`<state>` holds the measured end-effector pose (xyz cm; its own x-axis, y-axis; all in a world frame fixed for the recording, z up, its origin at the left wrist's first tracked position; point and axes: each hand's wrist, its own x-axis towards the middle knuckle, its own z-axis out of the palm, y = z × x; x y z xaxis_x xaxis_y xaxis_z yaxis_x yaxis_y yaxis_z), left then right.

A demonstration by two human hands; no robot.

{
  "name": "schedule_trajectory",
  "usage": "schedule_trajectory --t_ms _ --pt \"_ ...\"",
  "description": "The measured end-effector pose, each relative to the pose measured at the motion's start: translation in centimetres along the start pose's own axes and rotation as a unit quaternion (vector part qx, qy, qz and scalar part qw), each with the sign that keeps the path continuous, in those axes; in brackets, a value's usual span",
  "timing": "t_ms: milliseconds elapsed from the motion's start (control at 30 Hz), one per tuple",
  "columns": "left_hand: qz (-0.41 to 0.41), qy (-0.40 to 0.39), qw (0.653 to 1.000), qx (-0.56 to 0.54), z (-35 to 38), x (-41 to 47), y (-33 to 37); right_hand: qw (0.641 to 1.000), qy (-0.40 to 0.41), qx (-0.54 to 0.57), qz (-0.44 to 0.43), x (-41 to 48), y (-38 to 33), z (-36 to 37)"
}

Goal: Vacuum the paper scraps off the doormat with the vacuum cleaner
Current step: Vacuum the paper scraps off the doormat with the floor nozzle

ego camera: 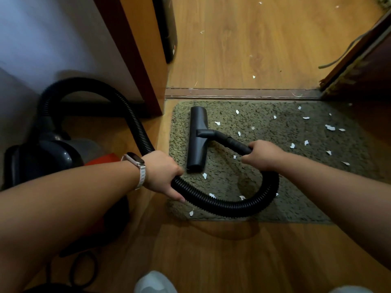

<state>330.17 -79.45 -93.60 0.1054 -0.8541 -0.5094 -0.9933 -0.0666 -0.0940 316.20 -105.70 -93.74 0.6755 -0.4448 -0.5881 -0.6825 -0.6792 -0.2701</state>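
A green-grey shaggy doormat (275, 182) lies on the wooden floor in front of a threshold. Several white paper scraps (330, 127) are scattered over it, mostly on its right half. The black floor nozzle (196, 138) of the vacuum cleaner rests flat on the mat's left part. My right hand (264, 154) grips the rigid tube just behind the nozzle. My left hand (163, 173) grips the black ribbed hose (232, 205), which loops over the mat's near edge. The hose arches back to the dark vacuum cleaner body (50, 157) on the floor at left.
A wooden door frame (135, 60) and a white wall stand at left. The threshold strip (243, 94) crosses behind the mat, with more scraps on the floor beyond. A dark door edge (364, 66) is at far right. A cable (84, 269) lies near my feet.
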Motion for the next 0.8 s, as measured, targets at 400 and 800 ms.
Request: schedule_trajectory --t_ms 400,800 --pt "0.008 -0.012 1.0 0.002 -0.2 0.7 0.3 0.997 0.052 -0.047 -0.042 -0.9 0.1 1.4" --pt "-0.01 0.007 1.0 -0.015 -0.2 0.6 0.2 0.995 0.089 -0.04 -0.002 -0.4 1.0 0.1"
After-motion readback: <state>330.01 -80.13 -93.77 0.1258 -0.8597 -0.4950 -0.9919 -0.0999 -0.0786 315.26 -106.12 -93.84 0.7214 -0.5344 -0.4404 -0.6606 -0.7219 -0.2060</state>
